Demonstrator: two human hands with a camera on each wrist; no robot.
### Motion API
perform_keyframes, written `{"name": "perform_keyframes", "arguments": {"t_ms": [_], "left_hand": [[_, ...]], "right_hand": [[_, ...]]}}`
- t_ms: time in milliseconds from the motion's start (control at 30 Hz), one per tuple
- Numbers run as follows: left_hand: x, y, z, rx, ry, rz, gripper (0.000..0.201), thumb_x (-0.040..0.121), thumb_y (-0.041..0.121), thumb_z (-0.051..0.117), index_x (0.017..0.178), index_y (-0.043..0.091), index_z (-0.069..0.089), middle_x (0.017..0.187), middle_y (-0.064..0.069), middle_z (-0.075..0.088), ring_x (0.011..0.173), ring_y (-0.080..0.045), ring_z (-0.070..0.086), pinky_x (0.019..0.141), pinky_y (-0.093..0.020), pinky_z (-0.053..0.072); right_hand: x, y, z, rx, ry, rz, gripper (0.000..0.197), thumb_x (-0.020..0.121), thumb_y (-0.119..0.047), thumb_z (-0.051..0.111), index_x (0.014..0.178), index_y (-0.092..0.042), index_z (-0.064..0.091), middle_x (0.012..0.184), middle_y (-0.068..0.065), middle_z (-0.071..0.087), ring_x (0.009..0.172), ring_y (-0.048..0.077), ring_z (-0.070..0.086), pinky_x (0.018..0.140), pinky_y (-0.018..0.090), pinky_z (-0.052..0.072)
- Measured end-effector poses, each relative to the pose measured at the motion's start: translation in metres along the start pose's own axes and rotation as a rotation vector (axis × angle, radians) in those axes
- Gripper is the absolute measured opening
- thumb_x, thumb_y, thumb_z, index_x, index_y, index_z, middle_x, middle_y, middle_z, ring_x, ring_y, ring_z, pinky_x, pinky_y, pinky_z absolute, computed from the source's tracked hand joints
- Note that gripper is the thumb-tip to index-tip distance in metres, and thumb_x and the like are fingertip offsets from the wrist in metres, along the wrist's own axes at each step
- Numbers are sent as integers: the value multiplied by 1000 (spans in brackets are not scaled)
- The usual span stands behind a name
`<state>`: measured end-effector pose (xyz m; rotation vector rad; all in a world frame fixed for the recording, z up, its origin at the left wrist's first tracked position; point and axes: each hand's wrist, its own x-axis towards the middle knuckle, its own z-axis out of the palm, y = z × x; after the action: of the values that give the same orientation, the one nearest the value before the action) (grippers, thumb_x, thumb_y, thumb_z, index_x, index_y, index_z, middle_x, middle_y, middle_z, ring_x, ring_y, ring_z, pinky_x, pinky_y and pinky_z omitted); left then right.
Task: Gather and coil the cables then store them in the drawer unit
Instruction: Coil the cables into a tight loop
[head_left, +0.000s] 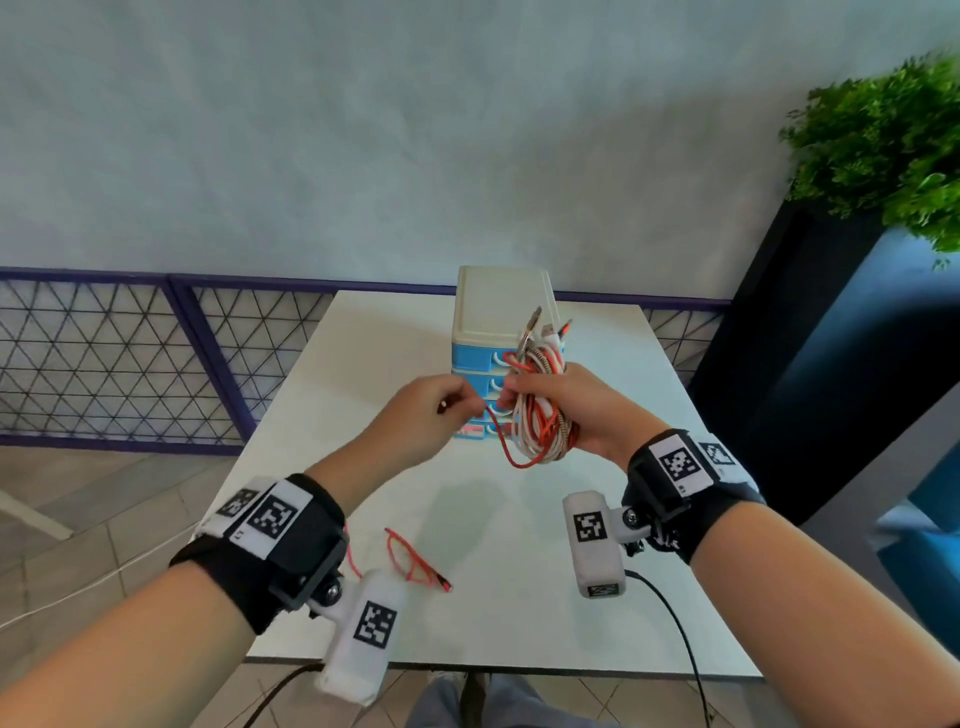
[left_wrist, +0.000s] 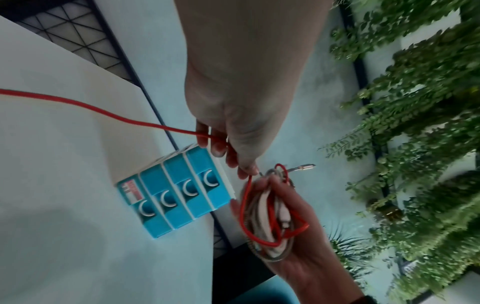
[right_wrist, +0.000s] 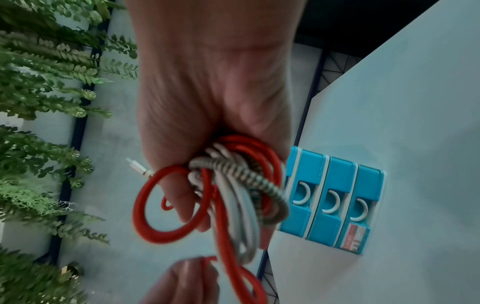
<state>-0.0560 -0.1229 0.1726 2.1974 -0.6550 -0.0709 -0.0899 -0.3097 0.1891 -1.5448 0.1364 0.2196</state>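
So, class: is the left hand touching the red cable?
Touching. In the left wrist view the left hand pinches the red cable, which runs between its fingertips towards the cable bundle gripped by the right hand.

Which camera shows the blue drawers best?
The left wrist view: the drawer unit shows all four blue fronts and handles unblocked. The right wrist view shows three, the rest hidden behind the cable bundle. In the head view the hands and bundle cover most fronts.

Red cable (left_wrist: 78, 105) cut off by frame edge; drawer unit (right_wrist: 337, 197) partly hidden by cable bundle (right_wrist: 233, 185).
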Motion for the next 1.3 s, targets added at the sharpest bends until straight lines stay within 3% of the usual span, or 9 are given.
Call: {"name": "perform_keyframes", "arguments": {"t_ms": [167,367,467,567,667,833,1033,1167,1300], "left_hand": [[10,9,-1,30,123,48,18,91,27,57,88,12,66,76,7,64,66,-1,54,54,-9,38],[5,12,-6,69,47,-150,43,92,45,50,74,8,60,56,3,52,52,-15,50,55,-35,49],[3,10,-15,-620,-139,-531,38,98,41,37,73,17,52,45,9,38,41,-10,33,48,-25,40],[2,9,-17,-1074,-264,-508,27,100,21,36,98,16,62,60,8,45,49,-8,37,51,-19,42],[4,23,-6,-1009,-281,-379,23,97,16,46,105,18,67,68,8,56,55,-7,45,53,-18,44],[8,35,3,-969,-308,-429,13,87,21,61,93,18,73,82,6,74,54,-3,56,50,-14,48],[9,38,5,-838,-290,-503,17,81,23,71,86,7,74,72,2,74,52,-3,61,46,-12,49],[8,41,3,-782,-282,-525,17,81,25,71,82,9,72,64,4,72,48,-3,59,43,-12,46],[6,40,3,-702,-269,-512,11,83,20,70,78,11,71,62,4,70,45,-3,55,41,-13,45]], "right_hand": [[2,6,13,149,-157,29,24,92,-9,60,115,-6,62,111,19,68,105,35,67,93,50,52],[2,11,8,85,-114,30,6,93,-11,59,95,-6,61,80,10,67,70,21,70,75,40,59],[8,16,-1,-3,11,1,8,91,-14,63,86,-10,58,74,6,62,63,16,66,83,44,55],[11,18,1,-61,108,-67,10,93,-21,62,89,-14,57,70,3,59,58,13,62,70,34,56],[14,16,14,-27,96,-115,16,94,-29,59,92,-13,58,69,4,59,60,16,61,63,32,54],[13,15,26,397,-21,9,20,96,-31,54,95,-11,53,53,2,54,39,11,56,43,23,49],[11,24,19,601,-175,91,39,84,-39,55,116,-18,48,84,9,42,44,15,50,52,27,46],[7,22,19,507,-265,56,53,83,-52,59,118,-12,56,73,8,49,48,14,51,60,29,47],[6,22,24,404,-172,-10,29,90,-20,61,113,-3,57,60,7,56,45,14,55,53,28,52]]}}
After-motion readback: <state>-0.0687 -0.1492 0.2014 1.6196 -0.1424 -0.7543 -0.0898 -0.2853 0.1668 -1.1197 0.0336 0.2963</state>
